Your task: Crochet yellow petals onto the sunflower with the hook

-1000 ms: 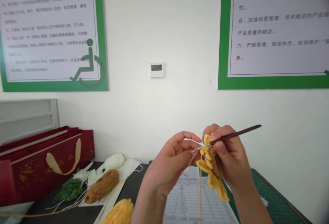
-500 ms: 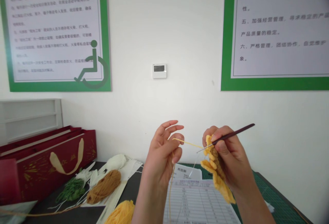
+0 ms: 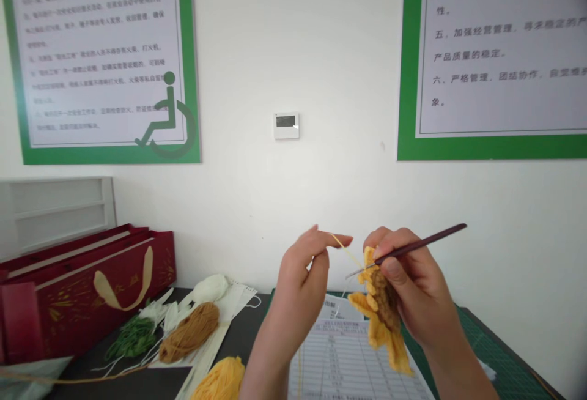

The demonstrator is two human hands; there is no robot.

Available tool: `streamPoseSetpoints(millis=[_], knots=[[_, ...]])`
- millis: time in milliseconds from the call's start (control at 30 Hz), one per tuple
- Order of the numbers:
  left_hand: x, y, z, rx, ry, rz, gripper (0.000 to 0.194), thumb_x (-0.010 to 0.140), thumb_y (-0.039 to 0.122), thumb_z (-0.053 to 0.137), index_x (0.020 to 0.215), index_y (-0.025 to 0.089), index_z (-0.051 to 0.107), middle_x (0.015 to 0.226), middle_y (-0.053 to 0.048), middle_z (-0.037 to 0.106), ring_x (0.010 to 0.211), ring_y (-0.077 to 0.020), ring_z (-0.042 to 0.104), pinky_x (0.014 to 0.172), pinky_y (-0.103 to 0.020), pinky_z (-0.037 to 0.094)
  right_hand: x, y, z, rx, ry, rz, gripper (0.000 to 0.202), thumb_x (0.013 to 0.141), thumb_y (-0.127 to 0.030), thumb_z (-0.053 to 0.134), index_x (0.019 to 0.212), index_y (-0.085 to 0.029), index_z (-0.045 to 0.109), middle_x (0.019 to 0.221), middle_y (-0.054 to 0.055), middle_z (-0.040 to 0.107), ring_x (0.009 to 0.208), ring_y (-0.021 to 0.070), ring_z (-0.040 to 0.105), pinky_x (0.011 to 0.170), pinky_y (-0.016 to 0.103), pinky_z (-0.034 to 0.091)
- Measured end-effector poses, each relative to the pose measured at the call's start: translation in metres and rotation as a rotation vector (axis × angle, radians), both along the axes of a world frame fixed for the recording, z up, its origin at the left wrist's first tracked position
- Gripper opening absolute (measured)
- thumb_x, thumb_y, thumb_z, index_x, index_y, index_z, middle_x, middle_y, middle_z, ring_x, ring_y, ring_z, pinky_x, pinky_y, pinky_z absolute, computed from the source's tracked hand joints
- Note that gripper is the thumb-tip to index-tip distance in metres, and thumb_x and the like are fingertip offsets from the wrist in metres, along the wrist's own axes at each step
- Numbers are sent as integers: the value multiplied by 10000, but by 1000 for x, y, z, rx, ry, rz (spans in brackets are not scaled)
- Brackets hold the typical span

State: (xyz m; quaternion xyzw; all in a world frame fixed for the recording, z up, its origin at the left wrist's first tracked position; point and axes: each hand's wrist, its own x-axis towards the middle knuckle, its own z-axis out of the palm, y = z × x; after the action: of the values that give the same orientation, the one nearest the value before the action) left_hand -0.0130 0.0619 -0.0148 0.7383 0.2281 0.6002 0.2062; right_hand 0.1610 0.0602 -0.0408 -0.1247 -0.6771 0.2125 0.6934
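My right hand (image 3: 415, 284) grips a crochet hook (image 3: 424, 241) with a dark handle and a thin metal tip pointing left. The same hand holds a crocheted piece (image 3: 383, 308) with yellow petals and a brown middle, which hangs below the hook. A thin yellow strand (image 3: 347, 249) runs from the piece up to my left hand (image 3: 305, 271), whose index finger stretches right with the yarn over it. My left hand's other fingers are bent, partly hidden behind the palm. The hook's tip lies at the upper petals.
On the dark table (image 3: 243, 333) lie a yellow yarn ball (image 3: 220, 380), a brown skein (image 3: 189, 333), green yarn (image 3: 131, 337) and white yarn (image 3: 211, 288). Printed sheets (image 3: 334, 351) rest on a green cutting mat (image 3: 486, 345). A red gift bag (image 3: 68, 302) stands at left.
My left hand has turned and moved right, closer to the hook, with its index finger now stretched toward the piece. The crocheted piece has turned, showing more of its brown middle.
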Motion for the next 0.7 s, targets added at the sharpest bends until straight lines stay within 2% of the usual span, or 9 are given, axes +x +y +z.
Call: streamPoseSetpoints(millis=[33,100,167,233,333,467,567,633,700], knots=[[3,-4,1,-100,-68,-119,345,981,150,463,1059,252,783,954,-47,773,1003,-212,689,1129,-503,406,-1,-2,1,22,-18,-36,71,993,-300,561,967,-275,621,896,18,565,782,155,543,605,262,413],[8,-14,3,-233,-185,-312,274,1001,294,538,1170,226,742,917,-51,747,947,-194,680,995,-400,509,-2,-5,4,65,-45,-111,75,994,-276,557,966,-274,627,892,16,572,785,153,545,641,265,436],[12,-21,4,-327,-241,-371,358,871,316,749,1207,200,714,899,-50,713,868,-182,667,837,-327,558,-2,-9,6,100,-60,-173,75,989,-263,562,969,-278,633,896,19,582,806,160,552,663,268,451],[14,-24,3,-384,-298,-384,470,743,260,867,1180,188,711,821,-28,681,763,-160,648,706,-281,560,-2,-12,7,128,-69,-212,70,981,-260,573,970,-285,638,896,23,592,840,176,562,683,279,463],[13,-23,-1,-423,-327,-376,493,707,198,880,1170,186,710,788,-24,677,690,-139,631,609,-245,541,-3,-16,6,162,-59,-245,72,974,-254,582,967,-294,643,895,27,602,874,195,576,708,301,477],[11,-23,-5,-419,-338,-349,532,731,173,854,1234,202,680,811,-23,693,654,-124,634,571,-225,533,-8,-18,6,192,-17,-289,81,973,-252,584,969,-301,648,891,31,599,911,210,588,723,318,491],[11,-30,-1,-428,-359,-322,560,722,156,854,1247,193,661,774,-7,696,627,-116,632,569,-217,530,-11,-17,6,207,0,-309,77,976,-257,581,963,-297,645,895,37,594,915,216,590,724,331,495],[13,-38,4,-470,-397,-301,599,716,141,851,1272,168,631,761,-2,698,608,-108,621,559,-211,517,-13,-17,6,222,1,-335,70,973,-252,580,965,-282,643,949,48,599,916,216,590,710,334,491],[15,-44,8,-514,-443,-274,649,725,129,838,1319,136,577,750,3,694,592,-98,608,562,-209,508,-14,-17,6,239,8,-424,61,960,-246,595,951,-261,653,1055,67,590,981,224,577,731,342,485]])
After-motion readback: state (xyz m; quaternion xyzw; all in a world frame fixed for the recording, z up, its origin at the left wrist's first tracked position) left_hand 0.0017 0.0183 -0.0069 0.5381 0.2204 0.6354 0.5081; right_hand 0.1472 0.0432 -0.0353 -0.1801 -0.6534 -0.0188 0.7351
